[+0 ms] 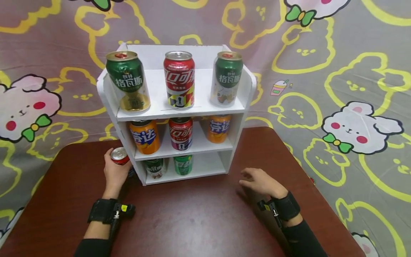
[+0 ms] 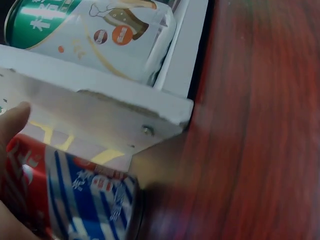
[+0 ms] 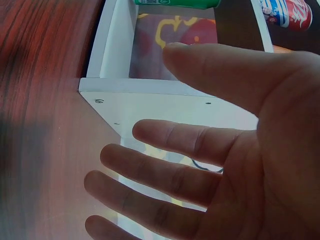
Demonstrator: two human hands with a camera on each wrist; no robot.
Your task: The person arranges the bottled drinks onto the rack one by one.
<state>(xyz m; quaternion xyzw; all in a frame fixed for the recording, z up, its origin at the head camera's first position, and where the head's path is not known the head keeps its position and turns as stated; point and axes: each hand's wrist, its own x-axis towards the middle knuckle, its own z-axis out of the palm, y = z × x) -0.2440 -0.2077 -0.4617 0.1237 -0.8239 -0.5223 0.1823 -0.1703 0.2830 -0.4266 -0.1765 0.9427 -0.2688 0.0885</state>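
Observation:
A red cola can (image 1: 119, 156) stands at the left side of the white shelf, gripped by my left hand (image 1: 115, 175). Its lower part carries blue and white stripes in the left wrist view, where a thumb and part of the hand show at the left edge around the can (image 2: 90, 192). My right hand (image 1: 264, 182) is to the right of the shelf, over the table, holding nothing. Its fingers are spread and fairly straight in the right wrist view, close to the side panel of the white shelf (image 3: 175, 102).
On the top tier, a red cola can (image 1: 179, 80) sits between two green-topped cans (image 1: 128, 82). Orange cans (image 1: 146, 139) flank another cola can (image 1: 181, 134) below. The bottom tier holds a green-and-white can (image 1: 155, 168) and a green can (image 1: 183, 165). A patterned cloth (image 1: 302, 89) hangs behind the brown table (image 1: 192, 221).

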